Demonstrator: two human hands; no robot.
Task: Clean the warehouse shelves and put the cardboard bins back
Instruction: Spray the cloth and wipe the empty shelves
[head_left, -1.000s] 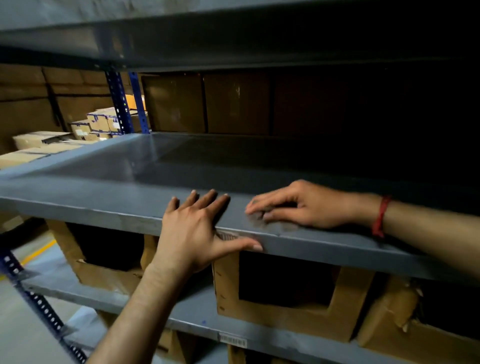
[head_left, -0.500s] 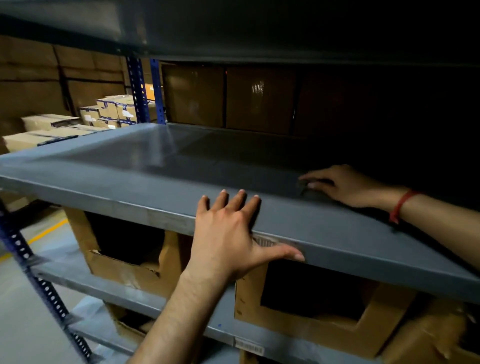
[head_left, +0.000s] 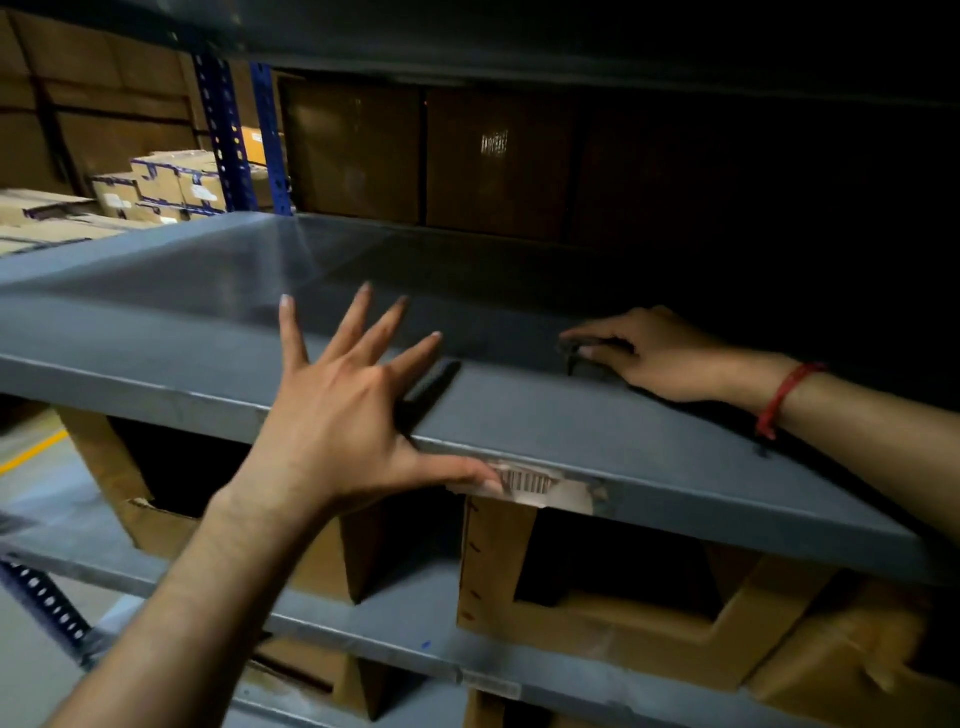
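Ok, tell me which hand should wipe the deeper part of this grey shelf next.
Right, probably. The right hand lies further in on the grey shelf, fingers over a small dark thing, perhaps a cloth. The left hand is spread at the front edge, thumb by the barcode label, holding nothing.

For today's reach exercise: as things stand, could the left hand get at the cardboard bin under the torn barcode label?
Probably yes: the left hand, holding nothing, is at the front edge of the shelf, and the cardboard bin stands below it, front unobstructed.
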